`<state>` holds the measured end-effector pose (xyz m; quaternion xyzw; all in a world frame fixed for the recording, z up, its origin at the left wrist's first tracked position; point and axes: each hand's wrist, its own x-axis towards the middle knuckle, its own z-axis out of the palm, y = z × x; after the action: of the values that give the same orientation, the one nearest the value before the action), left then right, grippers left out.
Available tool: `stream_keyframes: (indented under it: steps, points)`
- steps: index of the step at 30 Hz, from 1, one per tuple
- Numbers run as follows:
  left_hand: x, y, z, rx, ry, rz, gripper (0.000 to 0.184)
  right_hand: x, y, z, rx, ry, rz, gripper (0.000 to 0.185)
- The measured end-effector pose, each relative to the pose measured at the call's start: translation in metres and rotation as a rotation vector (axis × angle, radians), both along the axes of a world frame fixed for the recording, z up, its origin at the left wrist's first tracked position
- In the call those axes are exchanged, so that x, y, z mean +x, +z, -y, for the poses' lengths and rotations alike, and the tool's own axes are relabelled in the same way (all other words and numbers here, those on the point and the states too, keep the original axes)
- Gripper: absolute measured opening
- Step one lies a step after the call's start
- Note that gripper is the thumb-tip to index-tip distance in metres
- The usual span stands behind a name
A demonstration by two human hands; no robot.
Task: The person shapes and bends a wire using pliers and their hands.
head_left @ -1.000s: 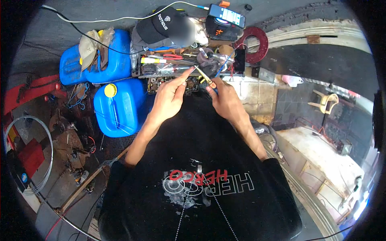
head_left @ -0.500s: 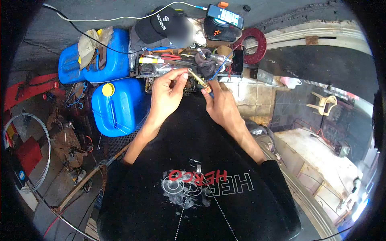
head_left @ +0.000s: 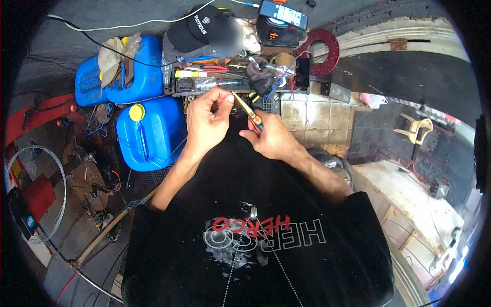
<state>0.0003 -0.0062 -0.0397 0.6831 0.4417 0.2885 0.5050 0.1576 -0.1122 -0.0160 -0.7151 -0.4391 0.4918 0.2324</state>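
Note:
My right hand (head_left: 276, 138) is closed around the dark blue and orange handle of long-nose pliers (head_left: 245, 107) with brass-coloured jaws. The jaws slant up and left, their tip at the fingertips of my left hand (head_left: 207, 122). Thumb and forefinger of that hand are pinched together by the tip. Whatever they hold is too small to make out. Both hands are raised in front of my black shirt, just short of the cluttered tool tray (head_left: 209, 84).
Red-handled pliers (head_left: 216, 68) and other tools fill the tray. Behind are a black cap (head_left: 197, 33) and a phone (head_left: 284, 15). Blue jerrycans (head_left: 151, 135) stand at left. A red ring-shaped disc (head_left: 330, 53) leans at back right; a plastic chair (head_left: 414, 129) stands farther right.
Both hands have shifted slightly left. My right hand has turned and lowered, its thumb now apart from the pliers' handle. The pliers' tip remains at my left fingertips.

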Motion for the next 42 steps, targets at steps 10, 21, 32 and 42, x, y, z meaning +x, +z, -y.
stream_keyframes:
  steps: [10, 21, 32, 42]
  points:
    - [-0.012, 0.008, -0.005, -0.057, -0.124, 0.098, 0.015, 0.017, 0.005, 0.006, -0.062, 0.177, -0.354, 0.028]
    - [-0.020, 0.024, -0.019, -0.141, -0.277, 0.270, 0.021, 0.029, 0.011, 0.000, -0.154, 0.469, -0.670, 0.030]
    - [-0.012, 0.033, -0.024, -0.266, -0.170, 0.228, 0.014, 0.048, -0.007, -0.018, 0.079, 0.279, -0.690, 0.013]
    - [-0.014, 0.037, -0.014, -0.153, -0.115, 0.289, 0.012, 0.050, 0.002, -0.019, 0.285, 0.395, -0.433, 0.024]
